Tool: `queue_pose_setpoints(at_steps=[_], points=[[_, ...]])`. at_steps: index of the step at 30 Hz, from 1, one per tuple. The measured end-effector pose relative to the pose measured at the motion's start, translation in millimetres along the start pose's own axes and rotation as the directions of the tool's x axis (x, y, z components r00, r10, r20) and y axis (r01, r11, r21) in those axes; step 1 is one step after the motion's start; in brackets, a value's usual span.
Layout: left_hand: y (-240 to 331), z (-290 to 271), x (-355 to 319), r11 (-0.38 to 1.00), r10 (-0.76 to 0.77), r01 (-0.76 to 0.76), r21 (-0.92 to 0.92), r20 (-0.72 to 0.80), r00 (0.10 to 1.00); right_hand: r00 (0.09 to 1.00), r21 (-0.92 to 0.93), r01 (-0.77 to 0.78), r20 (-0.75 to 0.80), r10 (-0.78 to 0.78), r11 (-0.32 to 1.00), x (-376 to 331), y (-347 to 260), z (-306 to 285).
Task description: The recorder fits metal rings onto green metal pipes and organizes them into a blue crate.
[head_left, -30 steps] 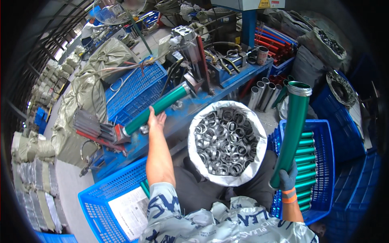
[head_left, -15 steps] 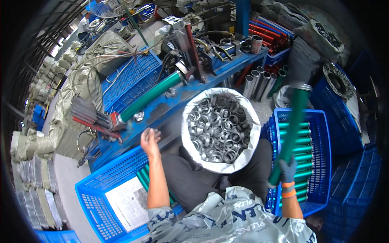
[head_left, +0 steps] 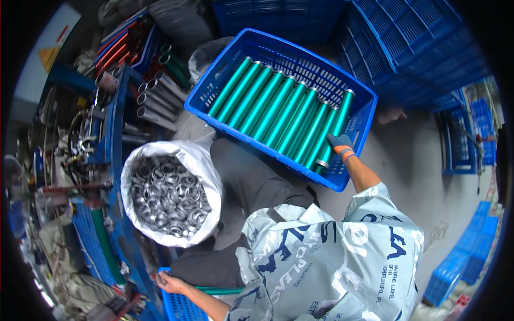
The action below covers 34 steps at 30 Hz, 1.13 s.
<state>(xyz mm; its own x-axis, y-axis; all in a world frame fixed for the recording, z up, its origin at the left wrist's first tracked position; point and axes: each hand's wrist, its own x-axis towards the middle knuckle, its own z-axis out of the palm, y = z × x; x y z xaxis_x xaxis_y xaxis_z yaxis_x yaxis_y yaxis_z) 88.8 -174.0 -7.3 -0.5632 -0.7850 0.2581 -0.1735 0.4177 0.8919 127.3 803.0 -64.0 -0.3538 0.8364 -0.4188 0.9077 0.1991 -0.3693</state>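
My right hand point(head_left: 340, 143), in a grey glove with an orange cuff, is closed round a green metal tube point(head_left: 344, 109) with silver ring ends. That tube lies slanted over the right end of a row of similar green tubes point(head_left: 262, 101) in a blue plastic crate point(head_left: 249, 140). At the lower left, my bare left hand point(head_left: 170, 282) is beside the rim of another blue crate point(head_left: 184, 309). Its fingers are loosely bent and apart, with nothing visible in them. Between my legs and the workbench stands a white sack point(head_left: 212, 184) of silver metal rings point(head_left: 171, 195).
A blue workbench point(head_left: 119, 214) runs along the left, with a green tube point(head_left: 101, 241) held on it. Bare metal tubes point(head_left: 155, 104) stand beyond the sack. Stacked blue crates point(head_left: 396, 43) rise at the far right, and more blue crates point(head_left: 458, 262) stand at the lower right.
My view has swung right toward the tube crate. The green tube in my right hand, raised upright before, is now laid down among the others. My left hand has lowered toward the other crate.
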Motion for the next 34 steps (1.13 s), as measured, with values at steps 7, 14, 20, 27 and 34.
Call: queue_pose_setpoints(at_steps=[7,14,20,27,34], points=[[39.3,-4.1,-21.0,0.980,0.096,-0.109,0.165,0.089,0.991,0.954,0.026,0.019,0.300,-0.025,1.000,27.7,-8.7,117.8],[39.2,1.8,-29.6,0.918,0.214,-0.238,0.318,0.108,0.971,0.827,0.015,0.065,0.558,-0.062,0.998,3.2,-30.0,117.1],[38.0,6.6,-21.0,0.919,0.209,-0.239,0.313,0.129,0.969,0.666,-0.145,0.730,0.370,-0.648,0.668,-46.6,-234.3,62.1],[64.0,-15.0,-21.7,0.882,0.175,-0.163,0.443,0.014,0.984,-0.016,0.647,0.737,0.308,-0.951,0.197,-363.5,-416.6,102.4],[48.4,-171.4,-77.2,0.871,-0.045,0.248,0.424,-0.434,0.900,-0.594,0.634,0.768,0.653,-0.469,-0.088,-566.7,-406.9,228.6]])
